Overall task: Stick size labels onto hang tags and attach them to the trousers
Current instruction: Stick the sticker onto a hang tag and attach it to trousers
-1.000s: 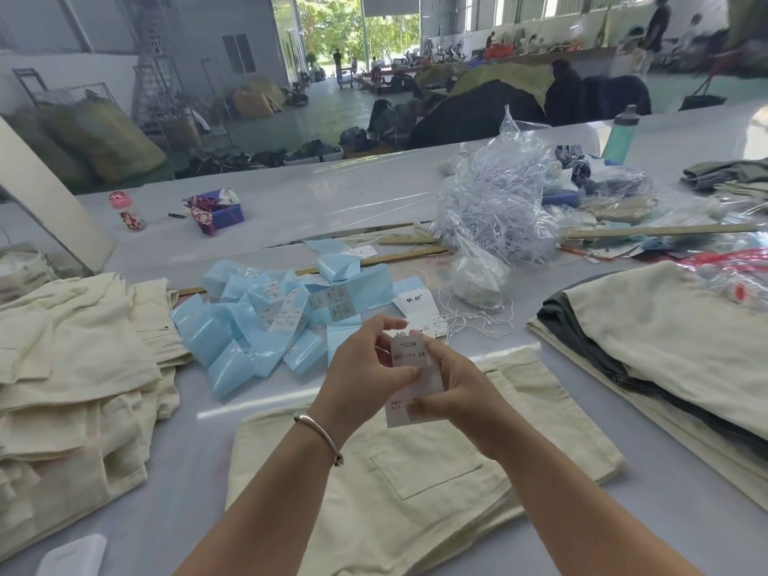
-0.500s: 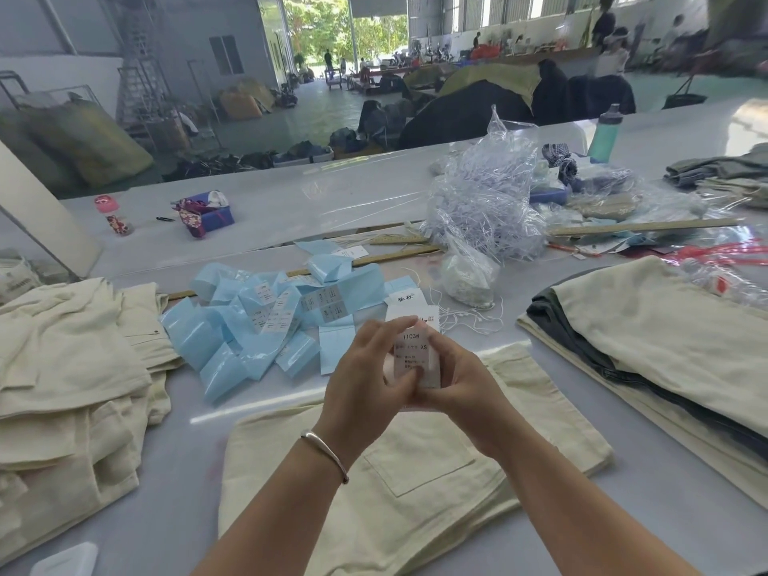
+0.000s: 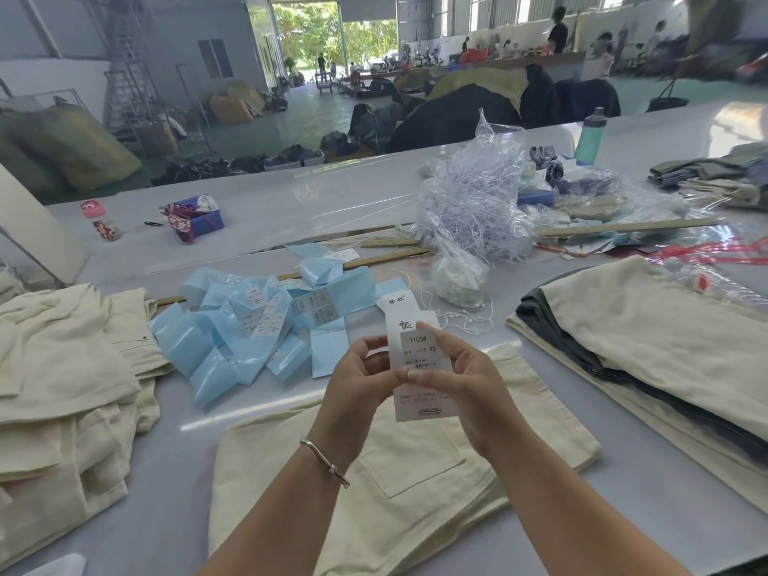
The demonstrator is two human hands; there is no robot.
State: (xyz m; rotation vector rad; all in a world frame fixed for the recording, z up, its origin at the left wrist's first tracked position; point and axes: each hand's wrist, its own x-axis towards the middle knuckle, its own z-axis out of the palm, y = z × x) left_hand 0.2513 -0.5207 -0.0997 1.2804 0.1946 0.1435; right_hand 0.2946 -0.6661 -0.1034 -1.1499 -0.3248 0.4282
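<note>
Both hands hold a white hang tag (image 3: 419, 380) upright above folded cream trousers (image 3: 399, 488). A size label reading 1103# XS is stuck on the tag's upper half. My left hand (image 3: 359, 388) pinches the tag's left edge, and my right hand (image 3: 457, 376) grips its right side with the thumb across the middle. Blue backing strips with more size labels (image 3: 253, 326) lie scattered just beyond the trousers. Another white hang tag (image 3: 397, 303) and loose white strings (image 3: 461, 315) lie behind the held tag.
A pile of cream trousers (image 3: 62, 388) sits at the left. At the right is a stack of cream and dark trousers (image 3: 656, 351). A clear bag of plastic fasteners (image 3: 478, 201), wooden rulers (image 3: 623, 228) and a green bottle (image 3: 590, 137) stand further back.
The hands came together with the tag pressed between them half a second ago; now they have parted a little and the tag is fully visible with the label on it.
</note>
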